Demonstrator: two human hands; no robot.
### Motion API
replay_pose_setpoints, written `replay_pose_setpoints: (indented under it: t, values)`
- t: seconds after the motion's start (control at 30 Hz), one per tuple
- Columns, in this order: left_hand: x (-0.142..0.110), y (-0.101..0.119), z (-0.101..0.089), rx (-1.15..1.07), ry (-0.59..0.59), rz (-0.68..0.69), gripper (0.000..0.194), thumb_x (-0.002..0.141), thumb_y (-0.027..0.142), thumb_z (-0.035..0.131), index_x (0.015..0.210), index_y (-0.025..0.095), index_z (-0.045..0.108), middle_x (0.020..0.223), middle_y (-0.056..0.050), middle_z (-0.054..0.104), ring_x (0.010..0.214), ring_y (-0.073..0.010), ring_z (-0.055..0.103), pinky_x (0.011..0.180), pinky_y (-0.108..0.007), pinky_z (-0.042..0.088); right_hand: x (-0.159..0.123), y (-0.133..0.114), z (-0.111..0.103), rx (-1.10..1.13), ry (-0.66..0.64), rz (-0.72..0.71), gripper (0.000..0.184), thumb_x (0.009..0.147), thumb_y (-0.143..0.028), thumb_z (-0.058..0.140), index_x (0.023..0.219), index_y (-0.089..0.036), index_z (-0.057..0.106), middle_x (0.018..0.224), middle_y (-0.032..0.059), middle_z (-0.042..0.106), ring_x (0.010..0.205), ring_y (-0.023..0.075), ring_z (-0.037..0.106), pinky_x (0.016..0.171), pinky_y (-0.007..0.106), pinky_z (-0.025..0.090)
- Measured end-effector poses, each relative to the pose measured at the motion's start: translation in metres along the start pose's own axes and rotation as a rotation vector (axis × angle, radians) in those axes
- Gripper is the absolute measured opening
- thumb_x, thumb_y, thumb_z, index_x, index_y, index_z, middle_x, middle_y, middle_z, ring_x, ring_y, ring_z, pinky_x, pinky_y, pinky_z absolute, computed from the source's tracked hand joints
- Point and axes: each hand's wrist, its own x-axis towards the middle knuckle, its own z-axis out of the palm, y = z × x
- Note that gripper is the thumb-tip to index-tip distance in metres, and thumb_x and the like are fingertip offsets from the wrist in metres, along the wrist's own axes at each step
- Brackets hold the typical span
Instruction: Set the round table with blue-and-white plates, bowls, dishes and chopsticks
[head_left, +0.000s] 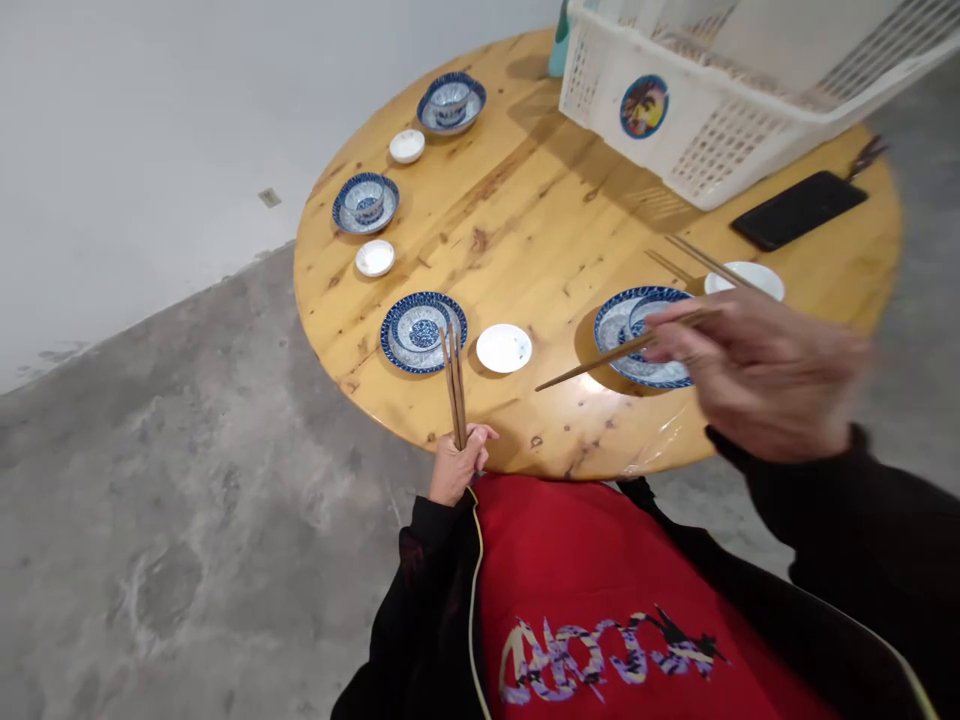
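Okay: my right fingers (675,325) pinch chopsticks (600,358) over a blue-rimmed plate (616,325); my left fingers (476,440) close round an upright pair (455,390) at the desk (525,215) edge. Another pair (709,262) already lies just beyond my right fingers. Open wood lies left of them, a basket (720,150) ahead.

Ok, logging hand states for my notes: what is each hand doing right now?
Left hand: closed, holding upright wooden chopsticks.
Right hand: closed in a pinch, holding a wooden chopstick.
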Motion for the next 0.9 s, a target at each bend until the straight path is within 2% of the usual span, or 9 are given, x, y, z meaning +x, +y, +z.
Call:
replay_pose_setpoints:
  t: [0.1, 0.23, 0.4, 0.5, 0.67, 0.77, 0.9]
  values:
    - [-0.001, -0.002, -0.002, 0.007, 0.014, 0.002, 0.062, 0.087, 0.075, 0.059, 0.09, 0.014, 0.07, 0.047, 0.009, 0.04, 0.043, -0.0063, 0.03, 0.046, -0.023, 0.023, -0.019, 0.009, 0.028, 0.002, -0.064, -0.097, 0.022, 0.098, -0.023, 0.059, 0.079, -0.027, 0.07, 0.082, 0.0064, 0.076, 0.079, 0.0247, 0.072, 0.072, 0.039, 0.055]
    - [0.0, -0.006, 0.003, -0.014, -0.02, 0.024, 0.061, 0.088, 0.073, 0.058, 0.09, 0.013, 0.07, 0.047, 0.008, 0.042, 0.046, -0.0071, 0.033, 0.05, -0.023, 0.027, -0.031, 0.017, 0.047, 0.006, -0.099, -0.058, 0.016, 0.098, -0.026, 0.06, 0.086, -0.026, 0.07, 0.08, 0.0062, 0.074, 0.078, 0.0231, 0.072, 0.072, 0.037, 0.057]
    - [0.003, -0.014, 0.011, 0.029, -0.085, -0.003, 0.066, 0.088, 0.076, 0.056, 0.091, 0.012, 0.07, 0.049, 0.007, 0.043, 0.048, -0.0084, 0.036, 0.054, -0.024, 0.03, -0.036, 0.018, 0.051, -0.01, -0.137, -0.01, 0.015, 0.097, -0.027, 0.063, 0.083, -0.027, 0.069, 0.091, 0.0075, 0.077, 0.085, 0.0246, 0.073, 0.077, 0.038, 0.057]
    - [0.01, -0.015, 0.013, 0.055, -0.105, 0.042, 0.062, 0.09, 0.072, 0.055, 0.09, 0.012, 0.071, 0.053, 0.005, 0.048, 0.052, -0.0097, 0.041, 0.057, -0.025, 0.034, -0.032, 0.018, 0.054, -0.013, -0.112, -0.018, 0.019, 0.098, -0.027, 0.062, 0.08, -0.028, 0.068, 0.088, 0.007, 0.077, 0.082, 0.0242, 0.073, 0.075, 0.037, 0.057]
    - [0.027, -0.01, 0.016, 0.104, -0.023, 0.128, 0.051, 0.093, 0.061, 0.055, 0.081, 0.014, 0.072, 0.068, -0.001, 0.062, 0.067, -0.0138, 0.054, 0.069, -0.026, 0.042, -0.023, 0.018, 0.059, -0.038, -0.121, -0.089, 0.022, 0.098, -0.025, 0.061, 0.077, -0.026, 0.066, 0.083, 0.0066, 0.076, 0.079, 0.0228, 0.073, 0.072, 0.035, 0.056]
    - [0.032, -0.008, 0.018, 0.094, -0.005, 0.146, 0.048, 0.093, 0.059, 0.055, 0.075, 0.016, 0.069, 0.072, -0.003, 0.064, 0.076, -0.0167, 0.06, 0.077, -0.027, 0.046, -0.022, 0.018, 0.061, -0.072, -0.123, -0.145, 0.018, 0.097, -0.023, 0.062, 0.079, -0.024, 0.066, 0.084, 0.0066, 0.076, 0.079, 0.0218, 0.073, 0.07, 0.034, 0.055]
    - [0.034, -0.009, 0.019, 0.069, -0.014, 0.152, 0.046, 0.093, 0.055, 0.056, 0.071, 0.017, 0.067, 0.072, -0.003, 0.065, 0.078, -0.0173, 0.062, 0.078, -0.028, 0.047, -0.023, 0.017, 0.063, -0.084, -0.119, -0.127, 0.021, 0.097, -0.023, 0.061, 0.077, -0.024, 0.065, 0.082, 0.0067, 0.076, 0.077, 0.0219, 0.073, 0.07, 0.035, 0.055]
